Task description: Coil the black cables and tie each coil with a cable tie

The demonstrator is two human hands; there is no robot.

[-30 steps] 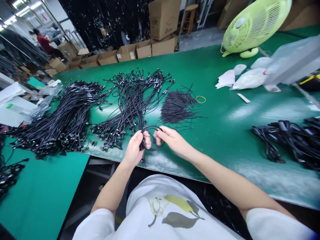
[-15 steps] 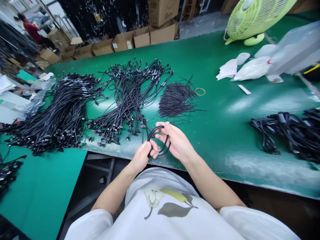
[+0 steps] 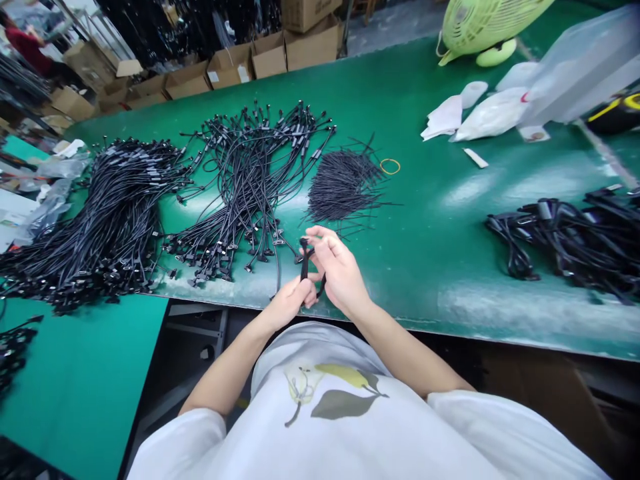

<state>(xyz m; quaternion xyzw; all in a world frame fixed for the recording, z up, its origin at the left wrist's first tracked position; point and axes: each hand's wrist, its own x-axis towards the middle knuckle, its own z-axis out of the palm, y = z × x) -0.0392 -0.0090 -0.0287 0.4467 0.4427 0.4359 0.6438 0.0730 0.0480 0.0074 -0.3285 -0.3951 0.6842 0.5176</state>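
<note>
A black cable (image 3: 305,265) is gathered in a narrow bundle between my two hands, at the table's front edge. My left hand (image 3: 294,298) is closed around its lower part. My right hand (image 3: 337,267) holds the cable from the right, fingers bent near its upper end; part of the cable is hidden behind them. Just beyond my hands lies a pile of thin black ties (image 3: 343,183). Loose black cables with connectors (image 3: 260,173) spread out to the left of that pile, and a thicker heap of cables (image 3: 125,207) lies farther left.
Bundled black cables (image 3: 565,233) lie on the green table (image 3: 420,220) at the right. A yellow rubber band (image 3: 390,166) is beside the ties. A green fan (image 3: 480,30) and plastic bags (image 3: 500,113) stand far right. Cardboard boxes (image 3: 230,67) line the back; a person (image 3: 25,47) is far left.
The cable, spread in wide loops before, is now drawn into a narrow bundle. My right hand has turned and moved closer to my left. The view has shifted slightly.
</note>
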